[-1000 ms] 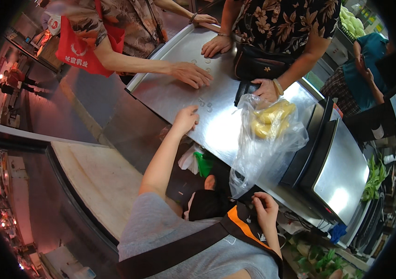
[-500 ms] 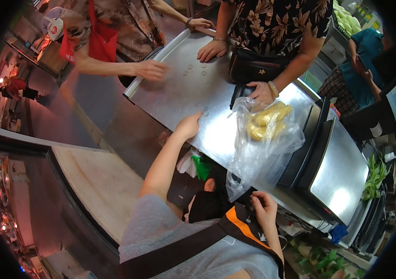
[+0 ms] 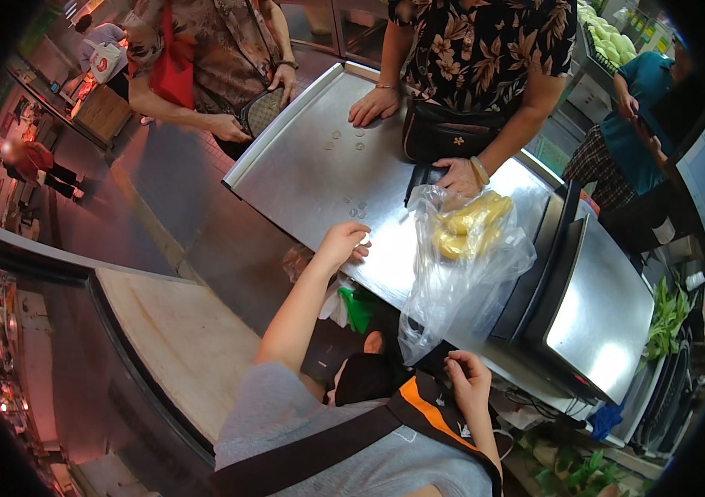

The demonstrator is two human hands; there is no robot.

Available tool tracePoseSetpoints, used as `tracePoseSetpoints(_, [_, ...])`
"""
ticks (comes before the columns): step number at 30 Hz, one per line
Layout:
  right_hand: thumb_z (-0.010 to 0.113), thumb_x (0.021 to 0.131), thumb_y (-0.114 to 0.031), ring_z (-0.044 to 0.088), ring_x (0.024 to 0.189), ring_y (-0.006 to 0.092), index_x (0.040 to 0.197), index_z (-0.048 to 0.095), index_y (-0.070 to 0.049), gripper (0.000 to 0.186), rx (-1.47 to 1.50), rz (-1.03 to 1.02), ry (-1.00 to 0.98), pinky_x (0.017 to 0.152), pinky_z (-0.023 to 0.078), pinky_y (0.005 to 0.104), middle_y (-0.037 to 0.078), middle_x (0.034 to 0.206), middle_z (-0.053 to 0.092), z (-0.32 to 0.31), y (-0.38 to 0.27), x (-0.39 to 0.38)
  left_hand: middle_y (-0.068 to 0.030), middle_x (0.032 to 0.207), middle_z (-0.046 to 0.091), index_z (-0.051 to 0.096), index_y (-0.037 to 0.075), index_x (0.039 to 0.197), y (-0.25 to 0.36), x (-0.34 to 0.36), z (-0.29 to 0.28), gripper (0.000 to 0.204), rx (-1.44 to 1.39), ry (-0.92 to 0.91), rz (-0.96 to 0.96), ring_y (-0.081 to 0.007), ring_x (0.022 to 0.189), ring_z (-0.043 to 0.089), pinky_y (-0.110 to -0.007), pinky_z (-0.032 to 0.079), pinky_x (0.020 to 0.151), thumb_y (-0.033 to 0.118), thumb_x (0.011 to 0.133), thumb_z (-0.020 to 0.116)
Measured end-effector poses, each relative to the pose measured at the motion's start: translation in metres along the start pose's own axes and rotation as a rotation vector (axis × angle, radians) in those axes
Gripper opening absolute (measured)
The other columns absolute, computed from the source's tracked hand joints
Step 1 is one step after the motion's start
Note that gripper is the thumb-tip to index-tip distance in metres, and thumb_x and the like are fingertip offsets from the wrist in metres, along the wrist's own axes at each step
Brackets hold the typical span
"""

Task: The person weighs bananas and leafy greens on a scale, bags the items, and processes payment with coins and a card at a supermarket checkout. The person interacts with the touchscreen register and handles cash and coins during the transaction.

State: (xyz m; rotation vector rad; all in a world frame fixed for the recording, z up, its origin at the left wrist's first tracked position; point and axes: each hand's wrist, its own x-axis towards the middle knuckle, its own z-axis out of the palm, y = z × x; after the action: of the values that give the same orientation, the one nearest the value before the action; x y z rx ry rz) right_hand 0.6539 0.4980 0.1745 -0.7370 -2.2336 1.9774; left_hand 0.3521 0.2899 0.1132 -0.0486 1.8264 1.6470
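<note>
My left hand [image 3: 342, 243] is over the near edge of the steel counter [image 3: 303, 174], its fingers closed on a small silvery coin [image 3: 364, 239]. Just beyond its fingertips several coins [image 3: 357, 209] lie in a loose cluster. Farther off, another group of coins [image 3: 360, 147] rests near a customer's flat hand [image 3: 374, 106]. My right hand [image 3: 470, 378] is held low by the black apron with its orange stripe [image 3: 428, 401]. Its fingers are curled together; what is in them, if anything, is hidden.
A clear plastic bag with yellow produce [image 3: 470, 228] sits on the counter, with the customer's other hand and a black wallet [image 3: 423, 180] behind it. A steel-topped machine [image 3: 605, 306] stands right. Across the counter, another person holds a patterned purse [image 3: 264, 114].
My left hand has drawn back slightly from the coins, now with a coin in its fingers. The person at far left has pulled their hands off the counter to a purse.
</note>
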Motion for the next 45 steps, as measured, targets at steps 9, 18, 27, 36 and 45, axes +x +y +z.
tracePoseSetpoints(9, [0.059, 0.082, -0.001, 0.059, 0.073, 0.0093, 0.094, 0.06, 0.002, 0.012, -0.025, -0.037, -0.013, 0.066, 0.047, 0.0213, 0.005, 0.083, 0.063, 0.004, 0.002, -0.006, -0.0142, 0.095, 0.06, 0.055, -0.004, 0.104, -0.016, 0.002, -0.021, 0.02, -0.556, 0.257, 0.066, -0.024, 0.079, 0.063, -0.028, 0.054, 0.066, 0.005, 0.086, 0.054])
tracePoseSetpoints(18, [0.059, 0.083, -0.001, 0.059, 0.073, 0.0088, 0.094, 0.06, 0.002, 0.012, 0.026, 0.005, 0.016, 0.067, 0.047, 0.021, 0.005, 0.083, 0.063, 0.013, 0.01, -0.014, -0.0148, 0.096, 0.059, 0.054, -0.006, 0.106, 0.011, 0.066, -0.071, 0.025, -0.364, 0.292, 0.022, -0.0248, 0.081, 0.062, -0.029, 0.055, 0.066, 0.006, 0.085, 0.055])
tracePoseSetpoints(27, [0.059, 0.083, -0.002, 0.059, 0.073, 0.0087, 0.094, 0.061, 0.002, 0.012, -0.002, 0.013, 0.001, 0.066, 0.047, 0.0211, 0.004, 0.082, 0.063, 0.016, 0.002, -0.01, -0.014, 0.094, 0.064, 0.062, 0.002, 0.104, 0.001, 0.117, -0.112, 0.028, 0.236, 0.655, 0.304, -0.0224, 0.085, 0.062, -0.031, 0.047, 0.073, 0.004, 0.078, 0.056])
tracePoseSetpoints(36, [0.062, 0.08, -0.007, 0.061, 0.068, 0.0179, 0.094, 0.062, 0.0, 0.015, -0.227, -0.331, -0.254, 0.063, 0.048, 0.0271, 0.012, 0.08, 0.062, 0.062, -0.041, 0.066, -0.0182, 0.117, 0.054, 0.06, 0.005, 0.103, -0.012, 0.088, -0.052, 0.028, 1.11, 0.664, 0.735, -0.035, 0.111, 0.048, -0.039, 0.041, 0.092, 0.013, 0.078, 0.056])
tracePoseSetpoints(45, [0.058, 0.073, -0.006, 0.055, 0.089, 0.0364, 0.104, 0.058, 0.0, 0.031, -0.615, -0.68, -0.285, 0.079, 0.046, 0.0393, 0.019, 0.098, 0.057, 0.172, -0.024, 0.248, -0.0135, 0.115, 0.055, 0.058, 0.004, 0.102, -0.046, 0.068, -0.059, 0.025, 1.124, 0.458, 0.917, -0.0316, 0.107, 0.051, -0.038, 0.044, 0.086, 0.007, 0.077, 0.056])
